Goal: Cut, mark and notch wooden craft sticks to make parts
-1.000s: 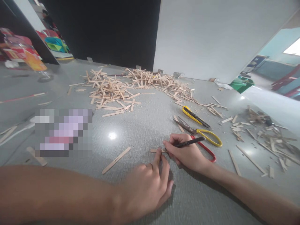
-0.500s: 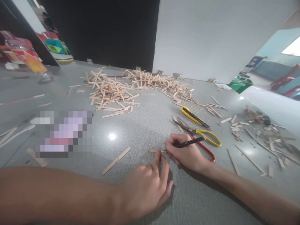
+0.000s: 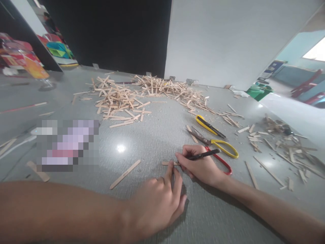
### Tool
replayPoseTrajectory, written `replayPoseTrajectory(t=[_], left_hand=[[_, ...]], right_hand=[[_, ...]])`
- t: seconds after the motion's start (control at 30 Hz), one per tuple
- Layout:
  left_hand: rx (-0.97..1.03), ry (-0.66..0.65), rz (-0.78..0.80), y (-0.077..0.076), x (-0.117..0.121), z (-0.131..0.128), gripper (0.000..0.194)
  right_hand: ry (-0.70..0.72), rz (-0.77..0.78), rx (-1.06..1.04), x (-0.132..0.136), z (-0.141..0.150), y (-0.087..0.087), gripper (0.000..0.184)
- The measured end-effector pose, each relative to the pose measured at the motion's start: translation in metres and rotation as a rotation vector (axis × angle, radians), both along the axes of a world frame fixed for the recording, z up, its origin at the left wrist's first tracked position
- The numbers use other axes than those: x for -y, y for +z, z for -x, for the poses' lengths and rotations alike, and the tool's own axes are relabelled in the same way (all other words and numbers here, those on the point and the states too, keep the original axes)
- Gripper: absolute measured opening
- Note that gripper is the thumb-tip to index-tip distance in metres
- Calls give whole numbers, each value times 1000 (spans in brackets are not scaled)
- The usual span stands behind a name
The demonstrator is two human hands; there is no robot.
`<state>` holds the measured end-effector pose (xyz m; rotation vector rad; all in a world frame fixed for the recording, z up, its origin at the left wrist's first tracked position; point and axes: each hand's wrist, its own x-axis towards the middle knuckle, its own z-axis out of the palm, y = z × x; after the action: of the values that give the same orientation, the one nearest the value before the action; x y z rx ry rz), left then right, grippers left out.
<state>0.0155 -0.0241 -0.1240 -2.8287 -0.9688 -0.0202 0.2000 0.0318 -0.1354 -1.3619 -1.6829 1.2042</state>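
My right hand (image 3: 199, 162) is closed round a black pen (image 3: 204, 154). Its tip end lies over a small wooden craft stick (image 3: 166, 163) flat on the table, partly covered by my fingers. My left hand (image 3: 162, 200) has its fingers apart, and one fingertip presses down on that same stick. To the left lies another craft stick (image 3: 125, 174) with a small rectangle marked near its middle. Just beyond my right hand are scissors (image 3: 223, 146) with one yellow and one red handle loop, blades spread. A yellow and black utility knife (image 3: 209, 126) lies behind them.
Heaps of craft sticks (image 3: 116, 98) lie before a black and white partition (image 3: 215, 40). Stick scraps (image 3: 291, 156) are scattered at the right. A blurred-out flat object (image 3: 71, 142) and a white cable (image 3: 17, 148) lie left. A plastic bottle (image 3: 35, 66) stands farther back.
My right hand and the pen have shifted very slightly left along the stick. The whole view has drifted a little; the other things lie as before.
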Motion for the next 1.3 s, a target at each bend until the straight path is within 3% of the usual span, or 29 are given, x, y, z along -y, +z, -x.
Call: replayPoseTrajectory(t=[0.73,0.97,1.13,1.3], left_hand=[[-19,-1,-3,0,0,0,54],[-14,-25,-35,1,-2,0,54],[10,-30,-85,-1,-1,0,54],[13,-47,-134,-1,0,1,54]], right_hand=[[47,10,-62,-3,-4,0,42],[-67,72,-175,-8,-8,4,37],[-158,10,-234,-6,-8,2,26],[-187,-41,-171,-8,-10,0,57]])
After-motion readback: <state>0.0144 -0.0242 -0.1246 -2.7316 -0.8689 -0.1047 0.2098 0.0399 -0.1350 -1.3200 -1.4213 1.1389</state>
